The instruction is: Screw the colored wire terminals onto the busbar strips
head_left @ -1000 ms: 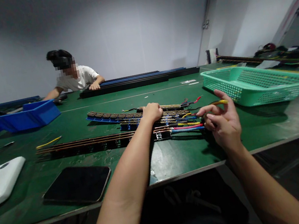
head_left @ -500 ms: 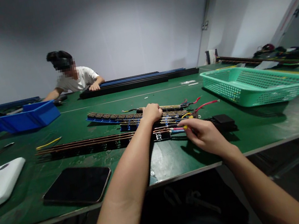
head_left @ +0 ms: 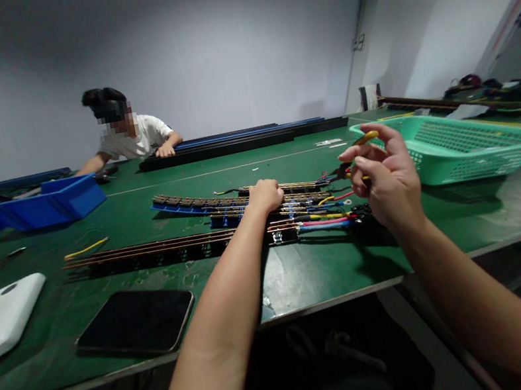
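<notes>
My left hand [head_left: 267,196] rests with curled fingers on the blue-and-black strips with metal rods [head_left: 222,206], gripping them against the green table. My fingertips are partly hidden there. Raised above the right ends of the strips, my right hand [head_left: 388,176] is closed around yellow-handled pliers [head_left: 367,137], whose dark jaws point left. Nearer me lies a long black strip with copper rods [head_left: 188,242], passing behind my left forearm. Red and blue wires [head_left: 326,224] leave its right end toward a black block [head_left: 363,215], partly hidden by my right hand.
A green mesh basket [head_left: 482,166] stands to the right, a blue bin [head_left: 48,209] at the left. A phone [head_left: 136,321] and a white device [head_left: 5,321] lie near the front edge. Across the table, a person [head_left: 139,135] leans behind long black bars [head_left: 241,144].
My right hand has lifted from the wires of the near strip and moved right and up, with the pliers now plainly visible in it. My left hand has stayed in place.
</notes>
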`<state>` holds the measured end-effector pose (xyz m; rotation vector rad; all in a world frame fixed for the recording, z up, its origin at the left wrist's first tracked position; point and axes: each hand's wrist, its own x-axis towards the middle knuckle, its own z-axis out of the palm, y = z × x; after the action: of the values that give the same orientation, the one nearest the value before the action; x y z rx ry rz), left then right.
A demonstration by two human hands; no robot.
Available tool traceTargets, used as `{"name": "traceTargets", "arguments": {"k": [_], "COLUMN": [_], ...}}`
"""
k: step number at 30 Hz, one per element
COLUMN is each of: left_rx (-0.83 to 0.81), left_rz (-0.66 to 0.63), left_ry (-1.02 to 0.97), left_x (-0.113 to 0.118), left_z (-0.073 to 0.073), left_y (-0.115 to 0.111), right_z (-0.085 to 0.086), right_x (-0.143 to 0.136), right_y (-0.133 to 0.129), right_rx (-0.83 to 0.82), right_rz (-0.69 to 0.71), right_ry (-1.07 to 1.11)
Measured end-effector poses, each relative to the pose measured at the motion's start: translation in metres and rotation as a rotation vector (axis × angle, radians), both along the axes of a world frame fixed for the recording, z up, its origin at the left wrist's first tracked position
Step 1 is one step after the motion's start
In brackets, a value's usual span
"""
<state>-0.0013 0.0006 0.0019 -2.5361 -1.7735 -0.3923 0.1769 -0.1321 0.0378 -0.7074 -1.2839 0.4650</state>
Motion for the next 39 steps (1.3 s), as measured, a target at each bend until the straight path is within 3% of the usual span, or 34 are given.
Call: {"name": "traceTargets", "arguments": {"k": [5, 11, 21, 27, 32, 36, 39], "left_rx": [-0.001, -0.009, 0.004, 0.014, 0.016, 0.013, 0.006], "left_rz": [0.004, -0.002, 0.0, -0.003, 0.0, -0.003, -0.001], "left_ry": [-0.008, -0.007, -0.008, 0.0, 0.002, -0.01, -0.012], "left_x": [0.0, 0.0, 0.0, 0.0, 0.0, 0.0, 0.0], "left_z": [0.0, 0.0, -0.002, -0.002, -0.002, -0.002, -0.001], "left_y": [0.0, 0.002, 0.002, 0.001, 0.0, 0.0, 0.0], "right_z": [0.015, -0.001, -0.023, -0.032, -0.04, -0.044, -0.043], "right_x": [0.011, 0.019, 0.024, 0.029, 0.021, 0.018, 0.017], "right_y": [0.042, 0.076, 0.089, 0.09, 0.08, 0.075, 0.074], "right_rx": [-0.014, -0.207, -0.317, -0.289, -0.255, -0.252, -0.263], "right_rz": [-0.058, -0.063, -0.049, -0.048, -0.013, 0.028, 0.03], "right_ry": [-0.017, 0.131, 0.046, -0.438, -0.692, -0.793, -0.752]}}
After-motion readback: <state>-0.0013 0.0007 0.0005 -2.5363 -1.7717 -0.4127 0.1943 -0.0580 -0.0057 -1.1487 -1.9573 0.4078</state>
